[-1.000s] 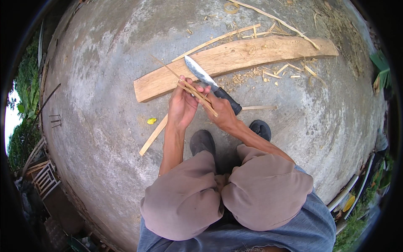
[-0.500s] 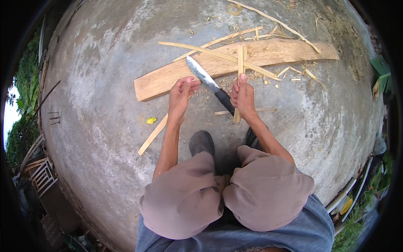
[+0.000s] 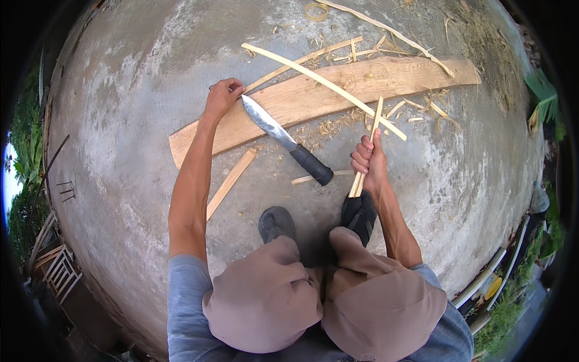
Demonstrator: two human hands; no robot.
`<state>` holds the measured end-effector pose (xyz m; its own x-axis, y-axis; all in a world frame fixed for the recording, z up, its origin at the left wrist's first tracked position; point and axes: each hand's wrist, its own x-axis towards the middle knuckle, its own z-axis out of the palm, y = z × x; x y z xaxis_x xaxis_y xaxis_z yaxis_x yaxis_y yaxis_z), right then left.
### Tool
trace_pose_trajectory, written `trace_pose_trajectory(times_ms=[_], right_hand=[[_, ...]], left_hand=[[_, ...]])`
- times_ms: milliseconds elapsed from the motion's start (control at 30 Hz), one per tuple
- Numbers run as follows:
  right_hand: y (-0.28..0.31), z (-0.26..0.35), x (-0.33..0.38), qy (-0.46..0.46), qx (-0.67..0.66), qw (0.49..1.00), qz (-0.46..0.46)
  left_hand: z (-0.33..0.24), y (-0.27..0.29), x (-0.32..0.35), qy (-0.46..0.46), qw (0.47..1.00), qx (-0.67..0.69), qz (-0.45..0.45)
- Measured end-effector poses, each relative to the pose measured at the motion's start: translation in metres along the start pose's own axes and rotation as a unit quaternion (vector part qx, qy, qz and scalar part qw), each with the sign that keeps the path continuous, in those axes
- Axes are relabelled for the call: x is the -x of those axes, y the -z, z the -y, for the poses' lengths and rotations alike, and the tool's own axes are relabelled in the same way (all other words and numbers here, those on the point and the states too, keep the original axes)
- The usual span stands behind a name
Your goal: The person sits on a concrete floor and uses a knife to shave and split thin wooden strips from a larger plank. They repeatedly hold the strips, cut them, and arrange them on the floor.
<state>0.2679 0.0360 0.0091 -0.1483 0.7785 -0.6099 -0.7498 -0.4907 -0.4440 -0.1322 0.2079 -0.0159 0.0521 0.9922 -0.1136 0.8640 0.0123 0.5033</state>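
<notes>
My left hand reaches over the far left of a long wooden board, its fingers pinched at the near end of a thin wooden strip. Beside it points the tip of a large knife, whose blade crosses the board's near edge and whose black-wrapped handle lies toward me. My right hand is closed around narrow wooden strips, held upright above my right foot. A long curved pale strip passes behind them; whether it touches my grip I cannot tell.
A flat wooden piece lies by my left forearm, and another strip under the knife handle. Wood shavings litter the concrete floor. Beyond the board are a long peeled strip and a yellowish ring.
My left hand has moved left and away from me to the strip's end. My right hand, with its strips, has shifted right and nearer, away from the knife handle. The long curved strip has tilted.
</notes>
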Motion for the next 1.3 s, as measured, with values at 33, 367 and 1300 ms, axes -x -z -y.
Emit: trace_pose_trajectory(times_ms=[33, 367, 1300], right_hand=[[0.006, 0.001, -0.002, 0.0, -0.008, 1.0, -0.001], [0.011, 0.023, -0.008, 0.035, -0.073, 0.997, 0.0], [-0.03, 0.025, 0.016, -0.181, 0.292, 0.924, 0.166]], left_hand=[[-0.001, -0.004, -0.005, -0.016, 0.999, -0.001, 0.03], [0.027, 0.016, -0.023, -0.007, 0.998, 0.059, 0.011], [-0.058, 0.054, 0.17, -0.097, 0.992, 0.018, -0.076]])
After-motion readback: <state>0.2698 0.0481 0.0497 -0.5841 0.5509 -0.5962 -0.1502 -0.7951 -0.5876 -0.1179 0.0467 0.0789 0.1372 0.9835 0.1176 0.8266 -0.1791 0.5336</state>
